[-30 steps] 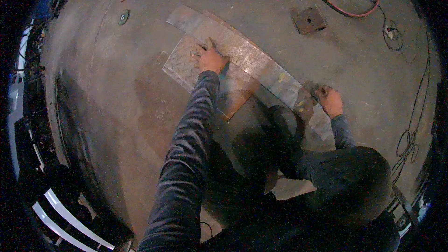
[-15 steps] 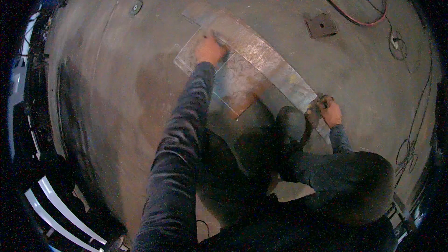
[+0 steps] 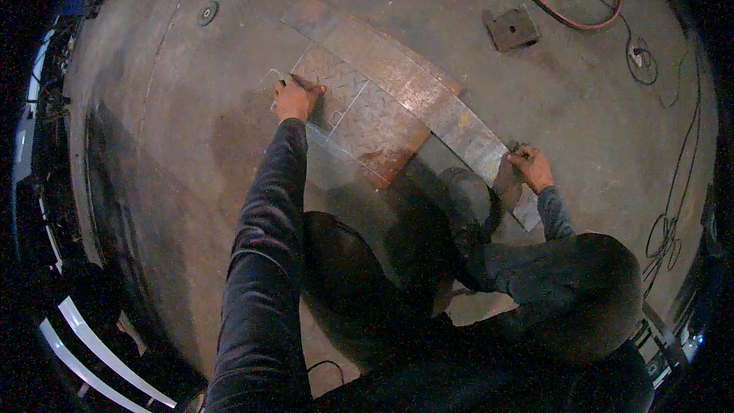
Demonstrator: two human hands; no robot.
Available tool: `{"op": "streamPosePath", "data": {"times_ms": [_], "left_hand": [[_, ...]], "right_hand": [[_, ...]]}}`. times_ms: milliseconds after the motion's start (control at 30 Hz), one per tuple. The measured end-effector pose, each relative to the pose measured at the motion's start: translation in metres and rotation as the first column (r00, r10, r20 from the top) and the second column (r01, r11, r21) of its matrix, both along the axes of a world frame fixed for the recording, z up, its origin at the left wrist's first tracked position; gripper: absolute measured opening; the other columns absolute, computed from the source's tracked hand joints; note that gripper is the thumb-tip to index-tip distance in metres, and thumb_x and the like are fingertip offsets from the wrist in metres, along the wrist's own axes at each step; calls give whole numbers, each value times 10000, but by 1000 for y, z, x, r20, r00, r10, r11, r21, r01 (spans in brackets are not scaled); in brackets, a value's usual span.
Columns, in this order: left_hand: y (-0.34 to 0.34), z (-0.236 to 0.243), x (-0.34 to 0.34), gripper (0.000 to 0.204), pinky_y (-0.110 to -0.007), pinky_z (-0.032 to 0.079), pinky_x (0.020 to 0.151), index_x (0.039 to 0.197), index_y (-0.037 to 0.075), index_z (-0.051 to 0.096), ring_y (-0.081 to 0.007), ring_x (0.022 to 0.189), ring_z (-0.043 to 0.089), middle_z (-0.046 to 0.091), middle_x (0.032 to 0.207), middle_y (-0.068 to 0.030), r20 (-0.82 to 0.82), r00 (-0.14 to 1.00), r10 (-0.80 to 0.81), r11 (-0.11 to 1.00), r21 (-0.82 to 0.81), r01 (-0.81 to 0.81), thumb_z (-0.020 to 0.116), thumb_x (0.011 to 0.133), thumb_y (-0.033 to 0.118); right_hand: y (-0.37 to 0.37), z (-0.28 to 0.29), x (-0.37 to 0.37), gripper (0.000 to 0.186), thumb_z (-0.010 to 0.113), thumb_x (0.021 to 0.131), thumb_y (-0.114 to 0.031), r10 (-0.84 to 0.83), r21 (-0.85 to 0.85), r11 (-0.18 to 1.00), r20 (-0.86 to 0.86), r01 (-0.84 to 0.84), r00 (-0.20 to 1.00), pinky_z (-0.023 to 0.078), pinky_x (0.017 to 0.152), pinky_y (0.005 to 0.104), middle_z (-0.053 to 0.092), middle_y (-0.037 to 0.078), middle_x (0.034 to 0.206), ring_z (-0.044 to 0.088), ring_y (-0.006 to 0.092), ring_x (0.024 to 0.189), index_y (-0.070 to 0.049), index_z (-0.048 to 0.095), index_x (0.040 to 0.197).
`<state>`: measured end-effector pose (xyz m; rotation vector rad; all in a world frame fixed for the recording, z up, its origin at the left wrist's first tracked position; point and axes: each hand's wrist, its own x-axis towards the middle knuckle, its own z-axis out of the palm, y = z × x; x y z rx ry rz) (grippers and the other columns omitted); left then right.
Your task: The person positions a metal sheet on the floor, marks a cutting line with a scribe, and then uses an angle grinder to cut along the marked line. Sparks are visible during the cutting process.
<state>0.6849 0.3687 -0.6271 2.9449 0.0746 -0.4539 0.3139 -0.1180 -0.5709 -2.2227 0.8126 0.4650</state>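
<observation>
A rusty tread plate with white lines drawn on it lies on the floor before me. Across its far side, slanting from far left to near right, runs a long flat metal strip. My left hand is at the plate's left corner, thumb over the top and fingers bent around the edge, which they partly hide. At the near right end of the strip, my right hand has its fingers closed on the strip's edge. A small dark bit shows by its fingertips, too unclear to name.
A rusty metal piece with a hole lies far right, near a reddish hose. Thin cables run along the right side. A dark disc is at far left. My boot stands close to the strip.
My left hand has moved left and toward me, from beside the strip to the plate's left corner. The right hand stays at the strip's end. The whole view has shifted slightly.
</observation>
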Motion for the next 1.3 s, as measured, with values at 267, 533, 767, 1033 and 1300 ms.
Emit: {"op": "streamPosePath", "data": {"times_ms": [267, 533, 767, 1033, 1300], "left_hand": [[-28, 4, 6, 1083, -668, 320, 1100, 1546, 73, 286, -499, 1428, 270, 249, 1578, -265, -42, 999, -8, 994, -112, 3, 803, 735, 573], [-102, 40, -10, 1233, -658, 126, 1176, 1578, 116, 209, -556, 1453, 155, 194, 1562, -359, -69, 989, -133, 986, -107, 125, 785, 660, 705], [-106, 55, -14, 1295, -744, 100, 1120, 1603, 217, 120, -579, 1467, 49, 73, 1609, -321, -96, 993, -69, 993, -106, 58, 821, 623, 691], [-114, 75, -17, 1251, -783, 183, 1072, 1601, 264, 150, -595, 1455, 77, 33, 1644, -246, -117, 993, -9, 995, -97, -2, 851, 628, 624], [-116, 77, -19, 1246, -792, 209, 1052, 1601, 225, 138, -619, 1436, 100, 53, 1627, -289, -119, 991, -60, 996, -79, 50, 832, 648, 627]], "right_hand": [[-6, -9, -10, 308, 746, 824, -312, -74, -12, 997, 67, 75, 995, 480, 696, 372, 661, 115, 758, 606, 220, 721, -13, 693, 879], [3, 6, 4, 308, 764, 815, -316, -97, -39, 995, -11, 97, 995, 485, 707, 385, 682, 135, 789, 619, 242, 734, -23, 698, 885], [5, 7, 13, 311, 774, 811, -327, -66, -61, 995, 131, 74, 989, 488, 705, 375, 691, 120, 786, 622, 240, 716, -34, 701, 887], [3, 5, 16, 326, 770, 816, -342, -131, -108, 985, 68, 138, 989, 512, 748, 404, 716, 170, 878, 673, 341, 808, -40, 707, 921], [1, -16, 10, 320, 734, 833, -363, -194, -147, 968, 67, 202, 979, 502, 720, 406, 712, 147, 834, 657, 325, 752, -53, 730, 915]]}}
